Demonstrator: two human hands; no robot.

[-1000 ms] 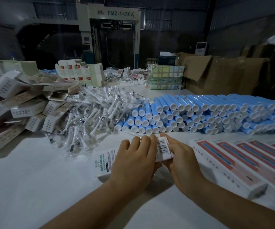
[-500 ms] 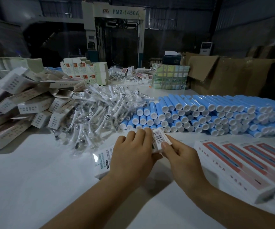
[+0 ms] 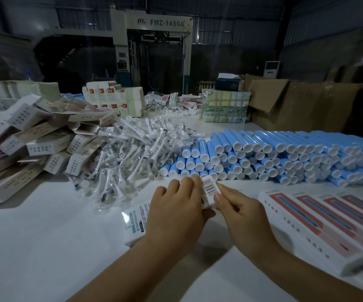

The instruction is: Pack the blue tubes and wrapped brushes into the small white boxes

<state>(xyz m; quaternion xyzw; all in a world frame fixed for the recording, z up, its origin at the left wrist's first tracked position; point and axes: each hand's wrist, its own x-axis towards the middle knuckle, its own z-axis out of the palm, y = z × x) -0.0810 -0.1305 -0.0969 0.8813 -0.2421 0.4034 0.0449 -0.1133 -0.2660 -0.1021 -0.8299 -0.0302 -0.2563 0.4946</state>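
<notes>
One small white printed cardboard box (image 3: 135,219) lies near on the white table (image 3: 34,247), gripped by the left hand (image 3: 174,216); the right hand (image 3: 241,216) pinches its barcoded end flap. Blue white-capped tubes (image 3: 274,158) and clear-wrapped white brushes (image 3: 132,155) lie beyond.

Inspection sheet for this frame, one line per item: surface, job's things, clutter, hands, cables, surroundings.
Surface: white table, dimly lit.
Job's things: white box held over the table; blue tubes stacked right; wrapped brushes heaped centre; empty boxes piled left; packed boxes in a row at right.
Clutter: more cartons far back.
Hands: left hand grips the box; right hand pinches its barcoded end.
Cables: nothing seen.
Surroundings: FMZ-1450A machine, cardboard boxes.
</notes>
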